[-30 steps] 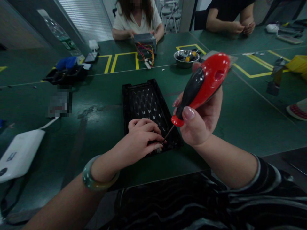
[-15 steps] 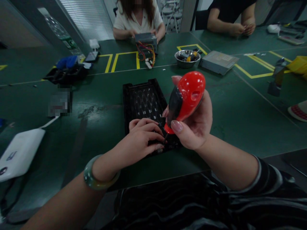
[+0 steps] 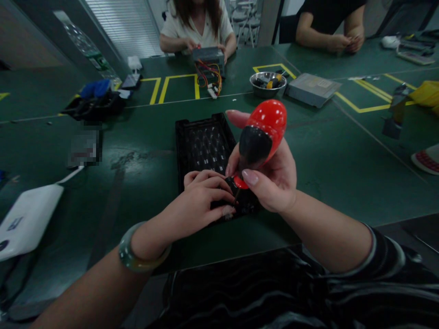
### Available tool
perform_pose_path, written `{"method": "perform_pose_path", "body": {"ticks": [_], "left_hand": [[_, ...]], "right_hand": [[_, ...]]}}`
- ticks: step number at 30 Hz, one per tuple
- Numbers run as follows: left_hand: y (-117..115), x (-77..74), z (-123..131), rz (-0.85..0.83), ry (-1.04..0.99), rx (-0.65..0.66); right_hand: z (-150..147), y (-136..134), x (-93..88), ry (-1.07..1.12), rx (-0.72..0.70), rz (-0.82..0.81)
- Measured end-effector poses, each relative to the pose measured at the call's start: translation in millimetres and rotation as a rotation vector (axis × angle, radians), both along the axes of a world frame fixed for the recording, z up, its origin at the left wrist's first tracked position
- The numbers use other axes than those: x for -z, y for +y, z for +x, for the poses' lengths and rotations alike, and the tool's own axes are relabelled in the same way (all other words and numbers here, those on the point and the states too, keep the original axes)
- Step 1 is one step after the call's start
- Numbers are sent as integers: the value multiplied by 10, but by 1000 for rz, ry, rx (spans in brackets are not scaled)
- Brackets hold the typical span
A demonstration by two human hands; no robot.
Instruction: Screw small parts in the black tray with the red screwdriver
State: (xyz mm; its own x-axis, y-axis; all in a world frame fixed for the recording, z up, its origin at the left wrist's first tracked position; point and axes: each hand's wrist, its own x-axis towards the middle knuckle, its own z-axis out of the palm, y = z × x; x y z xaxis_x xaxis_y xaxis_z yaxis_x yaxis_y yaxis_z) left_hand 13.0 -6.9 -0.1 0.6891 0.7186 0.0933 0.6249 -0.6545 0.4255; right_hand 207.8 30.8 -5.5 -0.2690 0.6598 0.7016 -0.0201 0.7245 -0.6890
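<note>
A black ribbed plastic panel (image 3: 205,145) lies flat on the green table in front of me. My left hand (image 3: 200,201) rests on its near end, fingers curled and pressed down on it. My right hand (image 3: 270,178) grips a red and black screwdriver (image 3: 262,132) nearly upright. The thin shaft points down at the panel's near end, right beside my left fingertips. Whether the tip sits in a screw is hidden by my fingers.
A white device (image 3: 25,221) with a cable lies at the left. Further back are a steel bowl (image 3: 266,84) of small parts, a grey drive (image 3: 312,89), a black tray with something blue (image 3: 94,98), and a wired unit (image 3: 207,59) held by a person opposite. Another person sits at back right.
My right hand swung the screwdriver from a slant to nearly upright and moved left towards my left hand. The left hand stayed on the panel.
</note>
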Motion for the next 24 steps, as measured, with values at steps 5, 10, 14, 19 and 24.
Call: {"method": "perform_pose_path", "body": {"ticks": [5,10,14,19,24], "left_hand": [[0,7,-7,-13,-8,5],[-3,-9,3,-23,-21,-4],[-8,-26,10,-31,-30,-10],[-7,-15,11,-49,-22,-6],[-8,-25,24,-39,-18,-15]], "right_hand": [[-94,-50,-48,52,44,-24],[-114,-20,-89,88,-59,-61],[-89,-5,-118,84,-174,-118],[-105,-35,-152,211,-300,-280],[-148,-25,-135,297,-327,-347]]}}
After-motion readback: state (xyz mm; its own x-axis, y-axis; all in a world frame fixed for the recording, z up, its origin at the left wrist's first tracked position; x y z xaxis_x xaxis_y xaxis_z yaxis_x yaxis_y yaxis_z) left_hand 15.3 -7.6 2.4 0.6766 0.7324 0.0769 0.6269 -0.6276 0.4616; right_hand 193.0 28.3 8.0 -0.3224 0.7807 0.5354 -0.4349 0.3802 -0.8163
